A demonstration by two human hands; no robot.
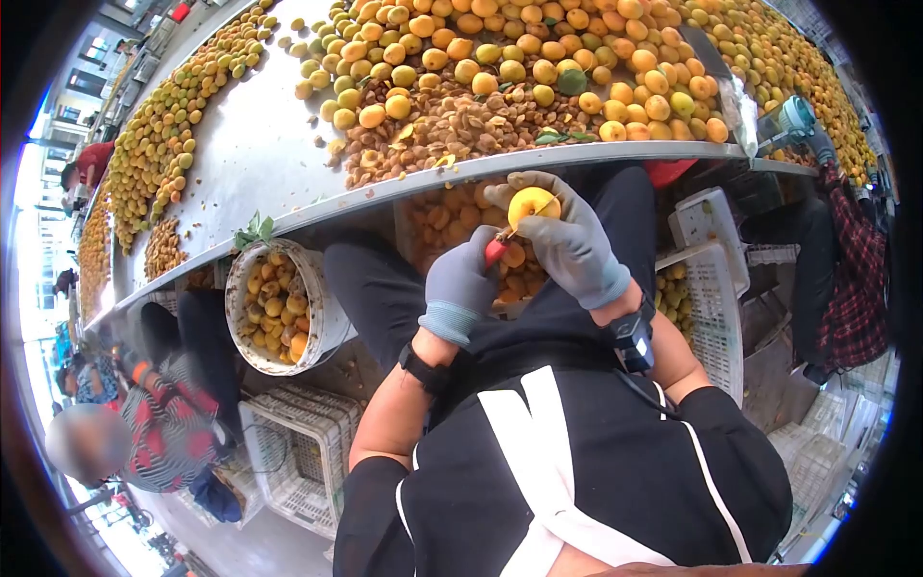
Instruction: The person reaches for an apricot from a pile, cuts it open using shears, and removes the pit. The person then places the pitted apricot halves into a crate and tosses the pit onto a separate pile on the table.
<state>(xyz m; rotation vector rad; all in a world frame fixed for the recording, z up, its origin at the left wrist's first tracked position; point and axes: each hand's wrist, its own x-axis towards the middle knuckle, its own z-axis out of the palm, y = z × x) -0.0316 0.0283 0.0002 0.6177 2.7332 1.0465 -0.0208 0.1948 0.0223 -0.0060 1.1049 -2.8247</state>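
Note:
My left hand [460, 287], in a grey glove, is closed around a small pitting knife with a red handle [495, 252]. Its tip reaches up toward a yellow apricot [535, 206], though whether it cuts in is hard to tell. Gloved too, my right hand [577, 245] grips that apricot between thumb and fingers. Below both hands, between my knees, a container holds many orange apricot pieces [444, 223]. A heap of brown apricot pits [452, 130] lies on the metal table [252, 144] just ahead, with whole apricots [519, 48] piled behind it.
Left of my knee stands a white bucket [332, 306] of apricots. White plastic crates [298, 452] sit at lower left and a white crate [710, 308] at right. Co-workers sit on both sides; a plaid sleeve [851, 231] shows at right. A teal-lidded jar [790, 120] lies near the table edge.

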